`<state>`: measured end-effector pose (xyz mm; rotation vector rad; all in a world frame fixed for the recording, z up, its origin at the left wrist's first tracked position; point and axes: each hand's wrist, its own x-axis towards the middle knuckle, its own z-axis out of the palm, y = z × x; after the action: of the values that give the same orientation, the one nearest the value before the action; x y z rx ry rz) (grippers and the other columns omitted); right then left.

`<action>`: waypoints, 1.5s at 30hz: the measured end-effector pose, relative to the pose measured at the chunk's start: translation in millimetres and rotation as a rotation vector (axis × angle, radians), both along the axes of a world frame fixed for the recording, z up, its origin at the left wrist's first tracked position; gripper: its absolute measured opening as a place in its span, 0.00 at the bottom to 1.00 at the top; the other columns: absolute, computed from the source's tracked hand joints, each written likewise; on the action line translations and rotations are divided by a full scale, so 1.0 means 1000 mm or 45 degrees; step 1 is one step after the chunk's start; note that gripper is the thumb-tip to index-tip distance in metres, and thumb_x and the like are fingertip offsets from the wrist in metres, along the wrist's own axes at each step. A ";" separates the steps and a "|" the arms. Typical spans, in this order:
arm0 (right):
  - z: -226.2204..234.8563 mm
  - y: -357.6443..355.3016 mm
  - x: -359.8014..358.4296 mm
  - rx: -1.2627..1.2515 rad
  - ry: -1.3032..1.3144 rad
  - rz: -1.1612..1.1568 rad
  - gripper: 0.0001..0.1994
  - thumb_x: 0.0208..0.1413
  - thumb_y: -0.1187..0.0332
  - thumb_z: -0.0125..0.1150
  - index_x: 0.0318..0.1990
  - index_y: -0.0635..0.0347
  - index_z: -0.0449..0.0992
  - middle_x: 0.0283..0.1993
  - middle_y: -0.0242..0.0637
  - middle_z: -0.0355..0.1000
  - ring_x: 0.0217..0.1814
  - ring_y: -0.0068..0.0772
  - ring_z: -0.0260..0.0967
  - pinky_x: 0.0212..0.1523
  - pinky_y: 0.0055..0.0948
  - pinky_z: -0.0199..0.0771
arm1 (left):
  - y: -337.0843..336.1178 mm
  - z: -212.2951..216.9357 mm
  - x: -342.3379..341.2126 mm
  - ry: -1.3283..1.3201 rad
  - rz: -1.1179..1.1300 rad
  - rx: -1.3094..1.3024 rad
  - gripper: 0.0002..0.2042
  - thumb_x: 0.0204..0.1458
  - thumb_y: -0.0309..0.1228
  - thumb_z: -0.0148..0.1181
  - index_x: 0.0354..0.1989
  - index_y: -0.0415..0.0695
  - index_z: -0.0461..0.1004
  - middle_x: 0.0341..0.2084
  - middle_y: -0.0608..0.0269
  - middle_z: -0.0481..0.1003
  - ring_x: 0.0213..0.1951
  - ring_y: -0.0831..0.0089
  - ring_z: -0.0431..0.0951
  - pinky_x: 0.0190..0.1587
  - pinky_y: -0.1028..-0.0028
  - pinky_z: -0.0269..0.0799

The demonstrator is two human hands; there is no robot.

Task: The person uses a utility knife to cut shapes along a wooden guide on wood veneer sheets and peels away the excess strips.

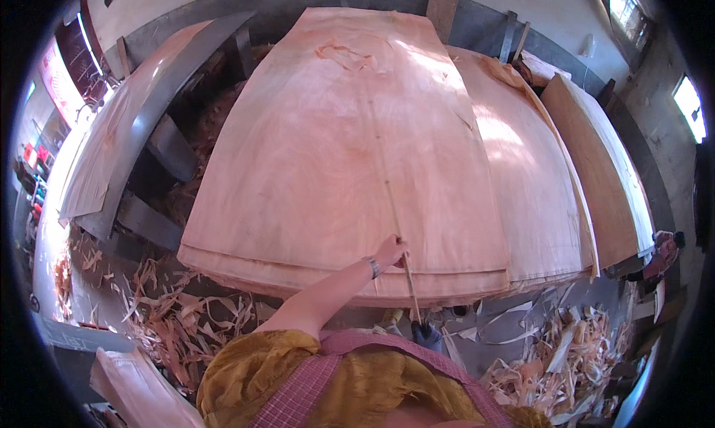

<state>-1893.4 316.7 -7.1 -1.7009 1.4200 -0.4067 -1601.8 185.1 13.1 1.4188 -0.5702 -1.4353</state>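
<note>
Warm daylight from windows (689, 108) at right glares on the veneer sheets (350, 145); fisheye edges bend and darken.

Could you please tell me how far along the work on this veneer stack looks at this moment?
Done: a thick veneer stack is built, its top sheet lying flat. In hand: one hand grips a thin stick laid across that sheet; which hand it is can't be told. Left: a torn patch shows near the far end, and scraps litter the floor.
</note>
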 end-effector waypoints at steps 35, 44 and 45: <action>0.001 0.002 0.103 -0.016 -0.286 0.677 0.14 0.58 0.57 0.59 0.40 0.60 0.74 0.35 0.53 0.74 0.38 0.59 0.73 0.36 0.48 0.72 | 0.135 -0.040 0.156 -0.451 0.316 0.450 0.12 0.61 0.37 0.48 0.32 0.42 0.68 0.23 0.57 0.74 0.24 0.66 0.78 0.25 0.64 0.80; 0.008 0.077 0.199 0.225 -0.297 0.395 0.17 0.59 0.54 0.59 0.41 0.62 0.77 0.32 0.49 0.76 0.34 0.44 0.75 0.38 0.41 0.73 | 0.182 0.029 0.205 -0.352 0.366 0.086 0.11 0.58 0.34 0.54 0.42 0.39 0.65 0.30 0.58 0.74 0.30 0.67 0.81 0.28 0.69 0.81; 0.011 0.087 0.217 0.260 -0.334 0.346 0.17 0.60 0.55 0.59 0.40 0.62 0.77 0.30 0.48 0.75 0.33 0.40 0.75 0.37 0.40 0.73 | 0.194 0.045 0.203 -0.324 0.387 0.049 0.11 0.58 0.34 0.56 0.42 0.40 0.66 0.31 0.59 0.75 0.31 0.68 0.80 0.28 0.70 0.80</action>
<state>-1676.5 403.3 3.9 -1.5814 0.9904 -0.3091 -1398.7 379.2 58.1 1.6538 -0.4621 -1.0384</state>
